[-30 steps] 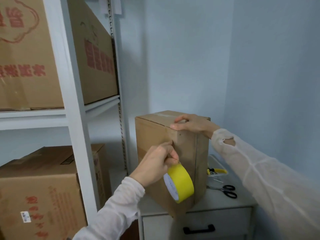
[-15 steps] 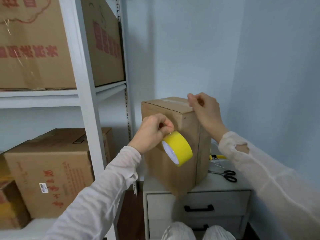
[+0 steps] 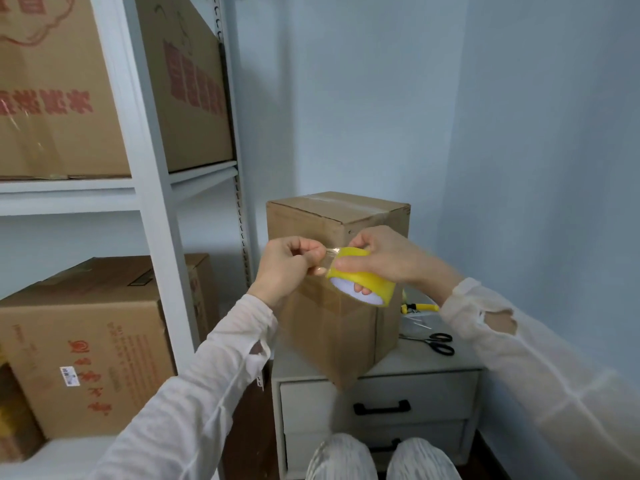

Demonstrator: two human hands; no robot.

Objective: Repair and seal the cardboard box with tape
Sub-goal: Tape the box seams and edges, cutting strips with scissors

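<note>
Yellow tape roll point(image 3: 360, 280) sits in the right hand point(image 3: 384, 256), fingers through its core; the left hand point(image 3: 287, 268) pinches the clear free end, stretched leftward. Both hover just in front of the cardboard box point(image 3: 322, 223), which stands upright on the white cabinet point(image 3: 426, 363), long axis vertical, its near corner closest to the right hand. Red characters on the shelf boxes point(image 3: 69, 98) at left are too blurred to read; this box shows no print.

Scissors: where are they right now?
Head view, right of centre: the scissors lie flat on the white drawer unit, just right of the cardboard box and nearer the camera than the yellow-handled tool.
</note>
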